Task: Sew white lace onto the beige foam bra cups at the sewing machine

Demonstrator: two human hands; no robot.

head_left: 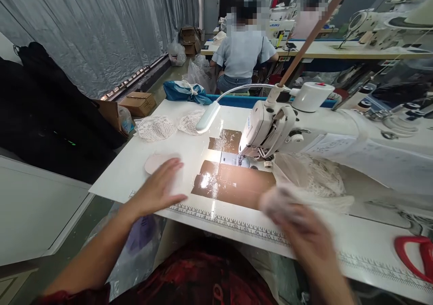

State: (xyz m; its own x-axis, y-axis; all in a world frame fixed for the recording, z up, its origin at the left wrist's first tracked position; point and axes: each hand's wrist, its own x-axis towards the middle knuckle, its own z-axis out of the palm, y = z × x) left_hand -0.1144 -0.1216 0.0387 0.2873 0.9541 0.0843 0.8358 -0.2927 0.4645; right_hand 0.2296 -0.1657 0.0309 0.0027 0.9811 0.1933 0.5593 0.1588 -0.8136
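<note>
A white surface (118,174) stretches before the person, with a printed ruler along its near edge. On it stands the sewing machine (262,127), and below its needle area lies a shiny brown sheet (237,185). Beside the machine, to the right, a pale lace cloth (316,174) is heaped. The left hand (155,185) is over the surface, its grip with fingers spread apart; the right hand (306,228) is near the heap, with a pale soft piece (277,201) at its fingers. Smaller is the round pale pink pad (153,164), just beyond the left hand.

The loose heap lies close to the machine head, so, in one's judgement, its edge could catch there if pulled carelessly. The pad could also slide, if a sleeve or wrist brushes it.

The right hand is blurred, so one cannot tell whether its grip is clamped on the piece. The left hand covers part of the pad, and the needle tip is too small to judge.
</note>
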